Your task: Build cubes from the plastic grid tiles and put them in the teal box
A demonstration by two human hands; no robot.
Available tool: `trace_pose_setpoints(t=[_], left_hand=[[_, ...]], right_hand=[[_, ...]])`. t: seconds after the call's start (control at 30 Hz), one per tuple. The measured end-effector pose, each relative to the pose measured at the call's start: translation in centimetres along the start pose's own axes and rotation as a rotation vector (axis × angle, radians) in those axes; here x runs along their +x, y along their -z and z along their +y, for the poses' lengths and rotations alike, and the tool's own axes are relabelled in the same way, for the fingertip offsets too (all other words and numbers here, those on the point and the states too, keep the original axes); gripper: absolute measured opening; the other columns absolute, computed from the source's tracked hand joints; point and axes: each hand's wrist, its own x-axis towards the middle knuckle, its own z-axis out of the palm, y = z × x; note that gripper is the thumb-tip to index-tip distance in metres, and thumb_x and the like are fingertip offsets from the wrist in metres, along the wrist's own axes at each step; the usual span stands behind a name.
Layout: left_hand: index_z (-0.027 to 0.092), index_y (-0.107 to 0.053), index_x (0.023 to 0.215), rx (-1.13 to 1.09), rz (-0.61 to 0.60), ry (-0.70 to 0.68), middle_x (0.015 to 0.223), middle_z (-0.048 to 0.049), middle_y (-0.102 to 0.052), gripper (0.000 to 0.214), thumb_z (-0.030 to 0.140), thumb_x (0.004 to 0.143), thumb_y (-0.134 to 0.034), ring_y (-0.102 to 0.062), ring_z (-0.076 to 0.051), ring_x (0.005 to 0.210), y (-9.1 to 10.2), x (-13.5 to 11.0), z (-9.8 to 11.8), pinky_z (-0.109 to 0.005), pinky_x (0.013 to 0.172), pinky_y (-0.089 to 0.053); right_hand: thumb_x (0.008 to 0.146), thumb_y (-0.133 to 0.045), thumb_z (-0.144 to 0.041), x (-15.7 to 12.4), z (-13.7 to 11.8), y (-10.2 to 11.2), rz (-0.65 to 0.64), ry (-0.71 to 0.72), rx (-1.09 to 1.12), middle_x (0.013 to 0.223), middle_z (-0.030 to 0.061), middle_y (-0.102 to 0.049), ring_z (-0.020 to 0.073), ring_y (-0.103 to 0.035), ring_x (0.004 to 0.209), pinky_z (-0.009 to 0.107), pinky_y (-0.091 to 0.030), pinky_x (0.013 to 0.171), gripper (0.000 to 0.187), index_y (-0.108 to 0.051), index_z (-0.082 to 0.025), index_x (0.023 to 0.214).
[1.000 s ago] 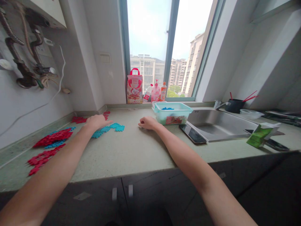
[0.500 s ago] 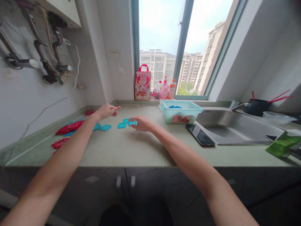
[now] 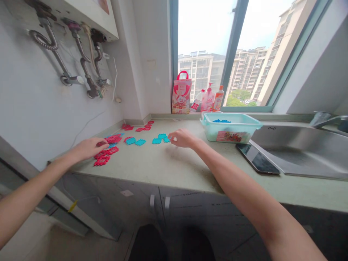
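My left hand (image 3: pixel 91 148) reaches into the pile at the left, its thumb and fingers closed about a dark red plastic piece (image 3: pixel 100 144). Red interlocking plastic pieces (image 3: pixel 102 161) lie just below and right of it, with some blue ones among them. Farther right, my right hand (image 3: pixel 181 138) has its fingertips pinched at the edge of a light blue interlocking piece (image 3: pixel 166 139). That piece joins others in a small flat cluster on the counter. Between the hands lie more light blue pieces (image 3: pixel 140 142), and red pieces (image 3: pixel 144 128) sit near the back wall.
A mint plastic tub (image 3: pixel 212 135) with blue pieces inside stands at the back right. By the steel sink (image 3: pixel 299 152) lies a phone (image 3: pixel 258 158). A pink bag (image 3: pixel 181 96) and several bottles, including a pink pump bottle (image 3: pixel 208 99), line the windowsill.
My left hand has moved left and down from above the counter's middle to the red pile. The view has turned left. My right hand stays by the light blue cluster.
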Motion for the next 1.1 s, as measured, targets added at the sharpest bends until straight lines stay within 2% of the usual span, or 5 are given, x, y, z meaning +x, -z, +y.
trace_pose_setpoints(t=[0.2, 0.5, 0.67, 0.8, 1.1], left_hand=[[0.023, -0.077, 0.114, -0.161, 0.056, -0.180, 0.130, -0.0070, -0.076, 0.062, 0.072, 0.097, -0.044, -0.066, -0.029, 0.121, -0.9, -2.5, 1.3, -0.036, 0.107, -0.045], [0.025, -0.078, 0.116, -0.304, 0.050, -0.323, 0.127, -0.0073, -0.077, 0.062, 0.072, 0.100, -0.040, -0.068, -0.030, 0.120, -2.0, -0.3, 5.7, -0.037, 0.106, -0.050], [0.025, -0.076, 0.124, -0.359, 0.265, -0.267, 0.134, -0.0093, -0.074, 0.061, 0.070, 0.096, -0.046, -0.065, -0.032, 0.128, -1.7, 4.8, 3.3, -0.043, 0.113, -0.047], [0.023, -0.062, 0.150, -0.223, 0.178, -0.271, 0.152, -0.0105, -0.064, 0.069, 0.062, 0.096, -0.045, -0.058, -0.033, 0.139, -3.2, 8.2, 1.2, -0.045, 0.119, -0.042], [0.021, -0.057, 0.153, -0.067, 0.222, -0.271, 0.142, -0.0125, -0.069, 0.074, 0.054, 0.087, -0.055, -0.062, -0.033, 0.129, -4.8, 8.1, 0.1, -0.042, 0.113, -0.045]], right_hand=[[0.097, -0.061, -0.028, -0.2, -0.1, 0.0, -0.055, -0.017, -0.018, 0.109, -0.0003, -0.083, 0.0204, -0.077, 0.094, 0.027, -0.049, 0.078, 0.028, -0.079, -0.030, 0.117], [0.096, -0.060, -0.028, -0.4, 0.1, -0.3, -0.057, -0.049, -0.002, 0.104, 0.0014, -0.084, 0.0196, -0.077, 0.089, 0.027, -0.050, 0.077, 0.029, -0.081, -0.029, 0.117], [0.096, -0.060, -0.027, -0.4, 0.6, -0.8, -0.061, -0.050, 0.017, 0.101, 0.0019, -0.084, 0.0184, -0.077, 0.085, 0.027, -0.050, 0.077, 0.028, -0.081, -0.029, 0.115], [0.095, -0.061, -0.026, -0.3, 0.5, -0.9, -0.060, -0.049, 0.014, 0.098, 0.0024, -0.083, 0.0186, -0.076, 0.084, 0.028, -0.050, 0.076, 0.028, -0.081, -0.029, 0.115], [0.095, -0.061, -0.026, -0.4, -0.1, -0.7, -0.055, -0.042, 0.005, 0.100, 0.0024, -0.083, 0.0188, -0.076, 0.084, 0.028, -0.048, 0.075, 0.028, -0.082, -0.028, 0.113]])
